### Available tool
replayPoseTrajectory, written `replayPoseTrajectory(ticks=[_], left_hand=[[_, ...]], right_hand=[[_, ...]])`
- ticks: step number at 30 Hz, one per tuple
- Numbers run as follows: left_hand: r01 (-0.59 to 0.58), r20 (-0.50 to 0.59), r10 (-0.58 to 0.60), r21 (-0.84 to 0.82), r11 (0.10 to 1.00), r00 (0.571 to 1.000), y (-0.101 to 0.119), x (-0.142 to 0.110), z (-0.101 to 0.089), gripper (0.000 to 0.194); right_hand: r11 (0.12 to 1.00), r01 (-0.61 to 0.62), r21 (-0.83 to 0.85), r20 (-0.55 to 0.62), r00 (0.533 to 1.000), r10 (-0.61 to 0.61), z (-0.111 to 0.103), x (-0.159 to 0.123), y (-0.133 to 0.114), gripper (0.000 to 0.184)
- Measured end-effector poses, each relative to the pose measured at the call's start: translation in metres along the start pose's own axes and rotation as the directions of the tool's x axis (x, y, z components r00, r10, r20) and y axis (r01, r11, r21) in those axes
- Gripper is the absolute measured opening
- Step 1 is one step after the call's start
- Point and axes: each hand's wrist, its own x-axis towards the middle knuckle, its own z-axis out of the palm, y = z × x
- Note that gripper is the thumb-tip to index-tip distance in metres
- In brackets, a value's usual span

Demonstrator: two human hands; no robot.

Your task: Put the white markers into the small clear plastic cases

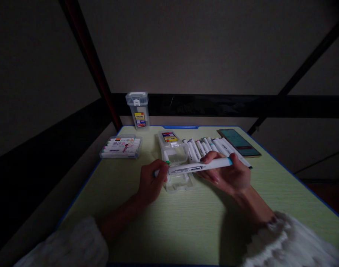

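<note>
A white marker pen (187, 168) with teal ends and dark printing lies nearly level between my two hands. My left hand (153, 181) pinches its left end. At the other end, the thumb and fingers of my right hand (227, 174) are closed around the barrel. Behind and below the pen is an open clear plastic case (178, 154), with a yellow and blue label on its lid and a green-tipped marker inside. Just beyond my right hand, several white markers (204, 146) with coloured ends lie side by side.
On the left of the pale table (169, 226) lies a flat clear pack of markers (121, 147). A tall clear box (138, 111) stands at the back left corner. A phone (238, 142) rests at the right, beside the row of markers. Walls rise close behind.
</note>
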Motion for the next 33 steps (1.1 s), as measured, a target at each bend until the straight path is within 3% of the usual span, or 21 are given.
replayPoseTrajectory(ticks=[6,11,14,24,33], left_hand=[[0.026,-0.019,-0.027,-0.053,0.998,0.999,-0.008,-0.003,0.0,0.024],[-0.035,-0.19,0.033,-0.006,0.999,0.981,-0.011,0.0,-0.001,0.012],[-0.041,-0.248,0.067,0.111,0.993,0.966,-0.009,0.004,-0.002,0.023],[-0.065,-0.111,0.117,0.395,0.917,0.987,-0.016,0.004,0.003,0.068],[0.016,0.017,-0.028,0.477,0.878,0.999,-0.027,0.0,0.007,0.089]], right_hand=[[0.996,0.069,-0.059,-0.069,0.995,-0.073,-0.002,0.001,-0.001,0.042],[0.983,0.119,-0.142,-0.228,0.962,-0.149,-0.001,0.003,-0.001,0.045],[0.979,0.111,-0.173,-0.286,0.945,-0.158,0.001,0.004,-0.002,0.043],[0.967,0.096,-0.234,-0.325,0.93,-0.171,0.002,0.004,0.0,0.039],[0.973,0.039,-0.228,-0.348,0.93,-0.119,0.003,0.005,0.003,0.037]])
